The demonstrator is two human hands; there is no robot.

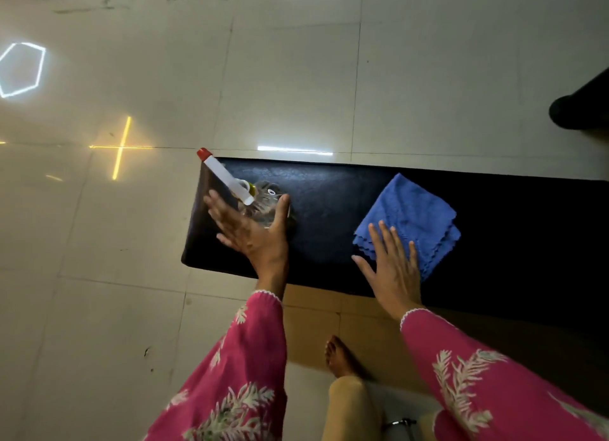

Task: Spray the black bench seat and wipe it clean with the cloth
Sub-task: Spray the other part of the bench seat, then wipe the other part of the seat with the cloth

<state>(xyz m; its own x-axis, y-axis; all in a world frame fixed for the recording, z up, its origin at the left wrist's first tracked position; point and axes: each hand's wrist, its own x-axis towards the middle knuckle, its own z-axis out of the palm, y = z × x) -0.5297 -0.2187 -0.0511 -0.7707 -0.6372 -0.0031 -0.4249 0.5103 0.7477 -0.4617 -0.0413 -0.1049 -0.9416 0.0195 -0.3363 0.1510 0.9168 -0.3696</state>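
head view, left hand splayed by bottle, right hand over cloth

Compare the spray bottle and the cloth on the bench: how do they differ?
The spray bottle is clear with a white head and red tip; the cloth is blue. The bottle appears to stand near the left end; the cloth lies folded flat further right. The left hand flanks the bottle; the right hand overlaps the cloth's near corner. Both sit on the black bench seat.

Indoor room (glossy tiled floor)
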